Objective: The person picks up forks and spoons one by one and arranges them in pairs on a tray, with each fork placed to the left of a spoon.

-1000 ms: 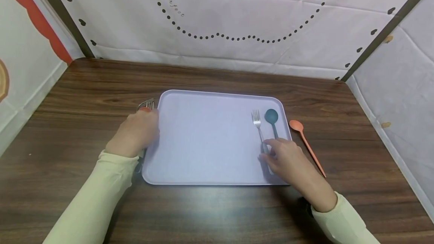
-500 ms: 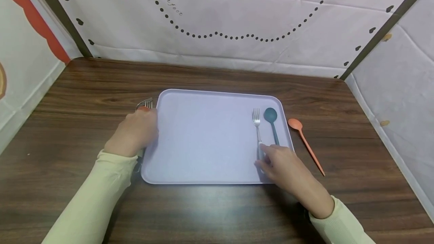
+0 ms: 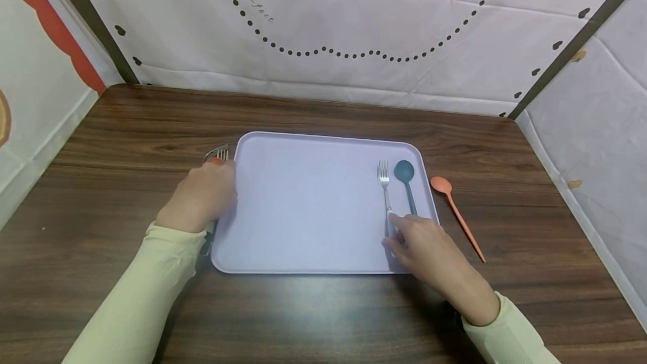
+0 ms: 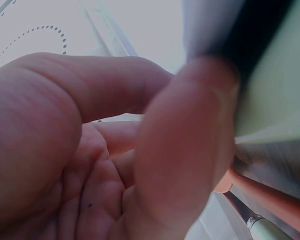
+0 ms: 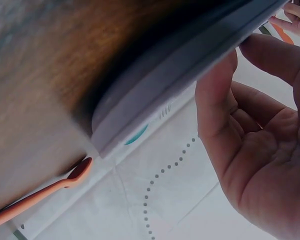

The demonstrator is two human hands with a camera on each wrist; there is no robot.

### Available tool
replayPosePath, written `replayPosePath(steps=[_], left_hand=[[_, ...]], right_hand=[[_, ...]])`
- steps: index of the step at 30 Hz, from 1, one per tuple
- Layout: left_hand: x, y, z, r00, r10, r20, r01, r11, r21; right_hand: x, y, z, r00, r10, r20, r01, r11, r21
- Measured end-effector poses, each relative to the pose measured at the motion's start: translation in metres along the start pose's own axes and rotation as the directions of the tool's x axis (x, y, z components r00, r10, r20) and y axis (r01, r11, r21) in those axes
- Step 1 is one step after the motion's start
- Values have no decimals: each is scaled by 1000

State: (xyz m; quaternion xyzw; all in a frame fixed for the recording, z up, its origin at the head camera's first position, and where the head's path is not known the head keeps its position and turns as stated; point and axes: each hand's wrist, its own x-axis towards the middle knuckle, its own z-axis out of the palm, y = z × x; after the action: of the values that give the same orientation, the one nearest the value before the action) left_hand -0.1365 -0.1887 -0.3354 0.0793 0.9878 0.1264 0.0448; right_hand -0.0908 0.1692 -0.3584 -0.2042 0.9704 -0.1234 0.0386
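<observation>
In the head view, a pale lavender tray [image 3: 303, 212] lies on the wooden table. My left hand [image 3: 199, 195] pinches its left rim with curled finger and thumb. A metal fork [image 3: 383, 174] with a pale handle lies lengthwise on the tray's right part. The thumb and index finger of my right hand [image 3: 429, 249] pinch the handle's lower part, mostly hidden by the hand. Beside this fork lies a teal spoon [image 3: 404, 172], its handle end hidden under the right hand.
Off the tray's right side an orange spoon [image 3: 441, 185] lies slanted on the table [image 3: 313, 324]. Fork tines [image 3: 223, 154] and an orange spoon bowl [image 3: 217, 160] show beyond the left hand. A patterned white cloth [image 3: 323, 83] stands behind the table.
My right hand has shifted slightly left and down, turning the fork's handle leftward so the fork lies straighter. Over the last half second almost nothing moves. The left hand stays put.
</observation>
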Motion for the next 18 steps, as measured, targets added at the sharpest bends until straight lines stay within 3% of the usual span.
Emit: replayPosePath(steps=[18], left_hand=[[0,1,0,1000,-21,19,21,1000,-9]], right_hand=[[-4,5,0,998,-9,-56,5,997,-78]])
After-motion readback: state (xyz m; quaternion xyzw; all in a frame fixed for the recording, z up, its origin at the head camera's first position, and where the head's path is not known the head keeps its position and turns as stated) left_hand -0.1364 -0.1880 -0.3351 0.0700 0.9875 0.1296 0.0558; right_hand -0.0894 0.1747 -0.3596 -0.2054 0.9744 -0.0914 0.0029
